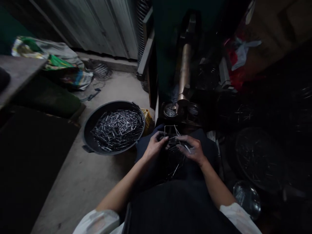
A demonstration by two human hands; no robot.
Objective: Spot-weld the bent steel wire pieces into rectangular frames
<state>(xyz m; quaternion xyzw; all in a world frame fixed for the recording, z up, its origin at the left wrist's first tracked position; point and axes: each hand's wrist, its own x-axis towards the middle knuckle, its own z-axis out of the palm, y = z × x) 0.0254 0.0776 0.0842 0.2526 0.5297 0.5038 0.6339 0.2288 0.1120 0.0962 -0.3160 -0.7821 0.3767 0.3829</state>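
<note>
While both hands work low at the center of the frame, the left hand [158, 142] pinches a thin bent wire piece [171, 125] between thumb and fingers, its squared corner standing up above the knuckles; the right hand [195, 150] sits just beside it, fingers curled and thumb in, pinching a few thin rods [187, 149] that slant up toward the wire's far end; whether rods and bent wire touch there, can't tell, too dark; more loose wire pieces [175, 170] lie in the dark lap area below the hands, count unclear; left of center, a black basin [88, 132] on the floor side holds a big tangled heap of metal pieces [119, 126]; yellow crate [147, 117] shows just behind the basin's right edge; above the hands, upper center-right, a machine with a thick metal cylinder [184, 71] points down the frame; at its lower end, a small round dish [170, 110] of tiny bright bits, with a second round dish [193, 109] to the right; lower right, a shiny bowl [247, 200], near a large dark round container [258, 156] with thin pieces in it; crumpled sack [60, 52] upper left, red bag [240, 61] upper right.
</note>
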